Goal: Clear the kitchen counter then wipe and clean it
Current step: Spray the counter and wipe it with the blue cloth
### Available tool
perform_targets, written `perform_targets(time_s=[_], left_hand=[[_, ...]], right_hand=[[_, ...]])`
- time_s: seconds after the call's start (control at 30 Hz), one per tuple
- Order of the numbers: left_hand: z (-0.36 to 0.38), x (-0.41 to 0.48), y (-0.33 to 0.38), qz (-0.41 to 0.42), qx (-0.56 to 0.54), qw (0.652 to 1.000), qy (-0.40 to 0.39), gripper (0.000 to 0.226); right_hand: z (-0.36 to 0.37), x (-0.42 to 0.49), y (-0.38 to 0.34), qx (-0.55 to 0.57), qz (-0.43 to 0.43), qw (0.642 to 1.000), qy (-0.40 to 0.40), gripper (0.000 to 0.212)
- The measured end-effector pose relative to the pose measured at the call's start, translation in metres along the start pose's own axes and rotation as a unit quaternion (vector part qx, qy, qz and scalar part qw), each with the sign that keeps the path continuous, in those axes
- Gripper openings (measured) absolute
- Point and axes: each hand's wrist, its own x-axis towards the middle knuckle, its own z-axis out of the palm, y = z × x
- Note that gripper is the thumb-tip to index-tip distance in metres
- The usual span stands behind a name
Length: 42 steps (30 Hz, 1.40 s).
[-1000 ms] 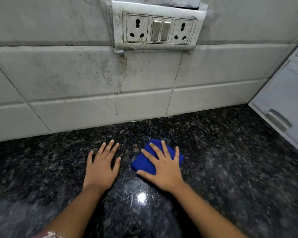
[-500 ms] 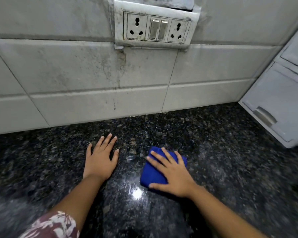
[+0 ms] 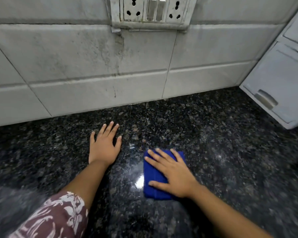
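both hands lie flat with fingers spread on the dark worktop (image 3: 230, 143): the right hand (image 3: 174, 172) presses on the folded blue cloth (image 3: 153, 189), the left hand (image 3: 104, 148) rests bare just beside it.

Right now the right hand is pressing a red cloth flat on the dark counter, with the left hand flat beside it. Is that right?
Not quite. The cloth is blue, not red. The head view shows the right hand pressing it flat on the dark counter, with the left hand flat beside it.
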Motion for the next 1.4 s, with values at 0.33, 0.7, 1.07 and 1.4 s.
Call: perform_targets(time_s=[0.33,0.7,1.07,1.4], left_hand=[[0.0,-0.001,0.001,-0.002,-0.008,1.0,-0.002,0.053],[0.0,-0.001,0.001,0.002,0.006,1.0,-0.009,0.054],[-0.001,0.001,0.0,0.015,0.011,1.0,-0.01,0.054],[-0.006,-0.005,0.004,0.036,0.019,0.999,-0.012,0.052]], right_hand=[[0.002,0.04,-0.015,-0.015,0.117,0.993,-0.001,0.076],[-0.007,-0.007,0.031,-0.024,0.24,0.97,0.027,0.077],[-0.007,-0.088,0.04,-0.021,0.196,0.98,0.011,0.065],[0.012,-0.137,-0.02,0.01,0.075,0.997,-0.024,0.066]])
